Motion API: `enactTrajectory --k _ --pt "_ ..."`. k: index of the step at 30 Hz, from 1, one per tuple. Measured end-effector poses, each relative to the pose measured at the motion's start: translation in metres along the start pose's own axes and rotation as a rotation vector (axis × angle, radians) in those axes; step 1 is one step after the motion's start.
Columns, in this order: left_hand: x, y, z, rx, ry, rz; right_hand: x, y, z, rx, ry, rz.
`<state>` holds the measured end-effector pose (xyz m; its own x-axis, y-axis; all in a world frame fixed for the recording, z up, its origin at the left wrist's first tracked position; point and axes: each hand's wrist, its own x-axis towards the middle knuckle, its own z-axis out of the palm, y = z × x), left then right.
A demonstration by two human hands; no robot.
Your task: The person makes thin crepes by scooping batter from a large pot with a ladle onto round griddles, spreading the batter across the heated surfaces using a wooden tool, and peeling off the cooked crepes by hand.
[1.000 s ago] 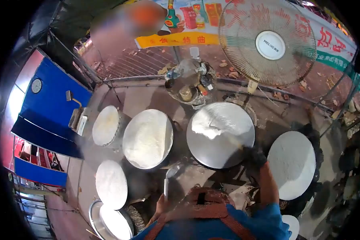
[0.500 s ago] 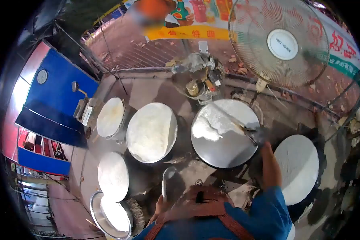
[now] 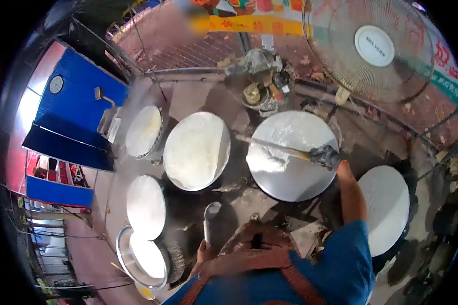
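Note:
My left hand (image 3: 204, 251) is closed round the white handle of a ladle (image 3: 211, 211), whose bowl points up and away from me. My right hand (image 3: 331, 158), in a dark glove, grips a long wooden stick (image 3: 280, 147). The stick reaches left across a round griddle (image 3: 295, 188), and its far end extends past the griddle's left rim. White batter (image 3: 269, 158) covers the upper and left part of that griddle, while its lower right is bare grey metal.
Round griddles with white sheets stand left (image 3: 196, 151) and right (image 3: 384, 211). Further left are another round pan (image 3: 143, 131), a white disc (image 3: 146, 207) and a metal basin (image 3: 123, 249). A fan (image 3: 374, 46) and a cluttered bucket (image 3: 254, 86) stand beyond.
My right hand has moved up along the griddle's right edge, and the stick has swung to lie nearly level across it. The batter covers more surface. The view has shifted; my left hand keeps the ladle.

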<state>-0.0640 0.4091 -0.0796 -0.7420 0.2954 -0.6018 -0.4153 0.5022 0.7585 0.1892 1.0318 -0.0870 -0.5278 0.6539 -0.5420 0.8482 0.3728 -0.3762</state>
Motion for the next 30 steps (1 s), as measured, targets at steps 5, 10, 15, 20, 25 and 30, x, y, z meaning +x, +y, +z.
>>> enactTrajectory --k 5,10,15,20,25,30 --pt "-0.032 0.062 0.027 0.365 0.033 -0.032 -0.058 0.063 -0.01 -0.046 -0.06 0.058" --pt "-0.037 0.042 0.018 0.023 0.045 -0.164 -0.01 0.023 -0.012 -0.062 -0.045 0.004" --pt "-0.042 0.048 -0.007 0.013 -0.006 -0.147 0.005 -0.021 -0.006 -0.066 0.003 0.014" --pt "-0.015 0.033 -0.051 -0.067 -0.108 -0.19 -0.191 0.073 0.013 0.032 0.217 0.253" --pt "0.02 0.018 -0.091 -0.015 -0.307 -0.053 -0.282 -0.041 0.173 0.355 0.643 0.282" --pt "0.022 0.028 -0.124 -0.199 -0.448 -0.01 -0.219 -0.191 0.297 0.329 0.754 0.149"
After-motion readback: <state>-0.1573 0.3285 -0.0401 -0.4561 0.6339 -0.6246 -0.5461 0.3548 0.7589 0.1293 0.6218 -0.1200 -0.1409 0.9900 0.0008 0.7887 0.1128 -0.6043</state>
